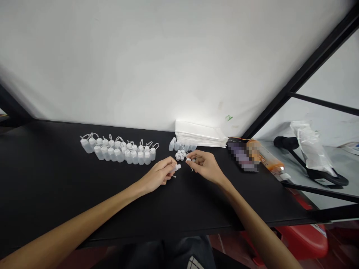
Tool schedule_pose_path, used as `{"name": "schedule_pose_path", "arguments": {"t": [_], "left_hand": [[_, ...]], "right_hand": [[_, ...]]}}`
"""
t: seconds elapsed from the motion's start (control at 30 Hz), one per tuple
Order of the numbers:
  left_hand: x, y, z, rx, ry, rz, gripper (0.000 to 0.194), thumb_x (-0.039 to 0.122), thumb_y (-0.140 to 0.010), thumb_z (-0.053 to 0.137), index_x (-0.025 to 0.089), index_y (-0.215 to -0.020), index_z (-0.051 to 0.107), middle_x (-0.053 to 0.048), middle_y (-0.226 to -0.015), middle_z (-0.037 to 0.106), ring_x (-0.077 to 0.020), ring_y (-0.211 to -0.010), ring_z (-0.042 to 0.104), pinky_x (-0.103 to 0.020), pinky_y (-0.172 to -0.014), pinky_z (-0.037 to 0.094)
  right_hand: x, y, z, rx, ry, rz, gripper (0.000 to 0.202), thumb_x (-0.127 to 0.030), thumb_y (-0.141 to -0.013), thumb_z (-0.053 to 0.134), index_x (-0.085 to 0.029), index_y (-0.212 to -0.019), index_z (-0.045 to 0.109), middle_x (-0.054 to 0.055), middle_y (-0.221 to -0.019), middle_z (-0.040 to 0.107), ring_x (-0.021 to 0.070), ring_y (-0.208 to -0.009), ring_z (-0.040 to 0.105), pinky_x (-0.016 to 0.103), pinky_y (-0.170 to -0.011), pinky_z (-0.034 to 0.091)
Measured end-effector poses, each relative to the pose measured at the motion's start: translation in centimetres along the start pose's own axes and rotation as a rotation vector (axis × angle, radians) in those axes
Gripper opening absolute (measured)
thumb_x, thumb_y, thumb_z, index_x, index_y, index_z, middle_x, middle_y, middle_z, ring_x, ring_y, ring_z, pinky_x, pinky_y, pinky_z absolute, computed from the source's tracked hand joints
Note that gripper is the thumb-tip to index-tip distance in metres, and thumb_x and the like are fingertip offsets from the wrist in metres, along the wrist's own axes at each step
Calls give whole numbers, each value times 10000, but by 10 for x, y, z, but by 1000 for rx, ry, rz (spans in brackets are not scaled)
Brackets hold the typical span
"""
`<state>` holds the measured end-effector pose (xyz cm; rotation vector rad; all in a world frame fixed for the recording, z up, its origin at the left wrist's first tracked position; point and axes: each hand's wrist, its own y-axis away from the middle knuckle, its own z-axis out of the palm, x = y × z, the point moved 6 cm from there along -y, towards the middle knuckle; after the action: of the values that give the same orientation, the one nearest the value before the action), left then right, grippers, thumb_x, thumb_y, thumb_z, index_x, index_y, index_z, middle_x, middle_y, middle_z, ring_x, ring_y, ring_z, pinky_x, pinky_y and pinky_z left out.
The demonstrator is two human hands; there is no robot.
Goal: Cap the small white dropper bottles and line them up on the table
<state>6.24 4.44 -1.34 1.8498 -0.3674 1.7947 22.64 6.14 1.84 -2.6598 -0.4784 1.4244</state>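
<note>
Near the middle of the black table, my left hand (160, 173) is closed round a small translucent bottle (177, 167), its neck pointing right. Just to the right, my right hand (205, 164) pinches a small white cap (188, 160) between thumb and fingertips; the bottle and the cap are apart. A cluster of white caps (180, 154) lies beyond, between the two hands. Behind it several small bottles without caps (176, 144) stand in a short row. Farther left, several capped bottles with looped straps (119, 154) stand in rows.
A stack of white sheets or bags (199, 133) lies against the wall. To the right are a blurred purple packet (242, 156) and an orange-and-clear package (265, 157). A black metal frame (269, 108) borders the table (56, 179), with a red stool (304, 241) below.
</note>
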Motion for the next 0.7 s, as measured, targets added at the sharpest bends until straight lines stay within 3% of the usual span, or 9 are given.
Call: {"name": "schedule_pose_path", "arguments": {"t": [0.1, 0.17, 0.33, 0.53, 0.7], "left_hand": [[-2, -2, 0, 3, 0, 11, 162, 359, -923, 438, 201, -905, 470, 57, -661, 368, -59, -503, 264, -165, -435, 175], [-2, -3, 0, 2, 6, 20, 141, 343, -921, 434, 206, -916, 468, 58, -653, 372, -61, -498, 267, -166, -432, 183], [-2, -4, 0, 15, 10, 28, 130, 335, -916, 432, 208, -898, 457, 63, -631, 385, -60, -482, 259, -168, -422, 186], [-2, -2, -1, 25, 13, 39, 116, 322, -903, 451, 206, -897, 457, 64, -634, 392, -58, -485, 274, -158, -415, 193], [0, -2, 1, 20, 17, 56, 132, 334, -897, 468, 203, -900, 460, 58, -644, 397, -67, -499, 301, -159, -414, 217]], "right_hand": [[-3, 2, 7, -71, -318, 38, 246, -374, -812, 664, -152, -908, 617, 55, -832, 685, 97, -455, 559, 257, -496, 445], [-8, 3, 11, -130, -409, 32, 260, -379, -800, 689, -151, -903, 619, 52, -823, 689, 101, -457, 575, 264, -512, 459], [-10, 4, 18, -228, -414, 49, 264, -376, -769, 731, -135, -848, 658, 31, -756, 663, 96, -466, 570, 257, -518, 448], [-8, 2, 14, -172, -371, 41, 259, -378, -762, 740, -134, -824, 677, -4, -688, 584, 65, -478, 479, 223, -476, 374], [-10, 3, 14, -155, -367, 35, 276, -393, -768, 729, -141, -866, 679, -8, -678, 578, 69, -490, 476, 228, -489, 385]]}}
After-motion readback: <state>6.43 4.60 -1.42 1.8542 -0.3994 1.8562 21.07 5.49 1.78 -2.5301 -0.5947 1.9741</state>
